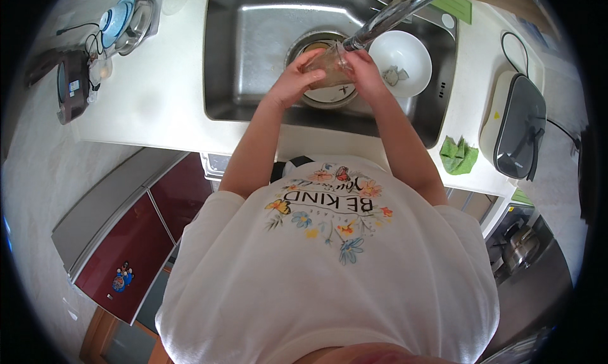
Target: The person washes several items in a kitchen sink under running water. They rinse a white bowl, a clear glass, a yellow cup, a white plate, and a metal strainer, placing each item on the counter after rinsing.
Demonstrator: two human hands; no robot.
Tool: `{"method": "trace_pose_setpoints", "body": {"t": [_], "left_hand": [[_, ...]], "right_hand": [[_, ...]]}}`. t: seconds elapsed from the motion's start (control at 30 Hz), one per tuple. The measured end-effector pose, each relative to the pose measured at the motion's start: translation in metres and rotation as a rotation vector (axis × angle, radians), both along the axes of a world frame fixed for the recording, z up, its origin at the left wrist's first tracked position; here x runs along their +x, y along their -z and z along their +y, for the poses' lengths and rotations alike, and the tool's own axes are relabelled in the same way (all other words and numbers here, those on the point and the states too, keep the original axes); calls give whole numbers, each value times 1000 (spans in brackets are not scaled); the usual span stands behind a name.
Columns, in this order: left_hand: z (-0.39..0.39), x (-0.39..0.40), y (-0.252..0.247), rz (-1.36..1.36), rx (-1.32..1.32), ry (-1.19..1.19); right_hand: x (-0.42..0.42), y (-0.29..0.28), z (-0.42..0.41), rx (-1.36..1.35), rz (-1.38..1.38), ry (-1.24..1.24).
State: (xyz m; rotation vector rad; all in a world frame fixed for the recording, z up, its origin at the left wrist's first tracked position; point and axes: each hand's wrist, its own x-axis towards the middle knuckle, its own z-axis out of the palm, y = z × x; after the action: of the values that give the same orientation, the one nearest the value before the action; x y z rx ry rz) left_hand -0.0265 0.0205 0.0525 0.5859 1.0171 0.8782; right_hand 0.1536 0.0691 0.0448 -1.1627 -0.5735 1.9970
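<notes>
Over the sink, my left hand point(293, 80) and my right hand point(365, 74) grip a clear, see-through container point(330, 69) from either side. Whether it is a glass or a plastic bag I cannot tell. Its upper edge is close to the end of the chrome faucet point(380, 24). Beneath my hands a round metal basin point(290, 55) stands in the sink, partly hidden, with a pale dish bearing a dark mark point(327, 95) inside. Beside my right hand sits a white bowl point(413, 55) with small greyish pieces point(393, 75) in it.
The stainless steel sink point(259, 55) is set into a white countertop point(147, 93). A green cloth point(458, 157) and a dark-lidded appliance point(520, 126) lie to the right. At the left are blue-and-white bowls point(116, 22) and a dark appliance point(73, 86). Green boards point(451, 5) edge the back.
</notes>
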Motion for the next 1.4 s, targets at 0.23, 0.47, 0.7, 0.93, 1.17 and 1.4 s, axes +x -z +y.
{"method": "trace_pose_setpoints", "body": {"t": [0.23, 0.47, 0.7, 0.93, 1.17, 1.4], "left_hand": [[4, -6, 18, -730, -339, -18], [-2, 4, -12, -321, -195, -202], [-6, 13, -9, -445, -127, -314], [12, -3, -32, -191, -326, -202], [6, -5, 5, -170, 12, -505], [25, 14, 0, -260, -185, -428]], "right_hand": [[-5, -22, 32, 486, -470, -514], [-7, 7, 30, 148, 9, -246], [1, -2, 20, -10, 182, -206], [-37, -19, 58, -165, 120, -419], [-58, 25, 73, -164, -263, -250], [-31, -3, 38, 264, -313, -149]]}}
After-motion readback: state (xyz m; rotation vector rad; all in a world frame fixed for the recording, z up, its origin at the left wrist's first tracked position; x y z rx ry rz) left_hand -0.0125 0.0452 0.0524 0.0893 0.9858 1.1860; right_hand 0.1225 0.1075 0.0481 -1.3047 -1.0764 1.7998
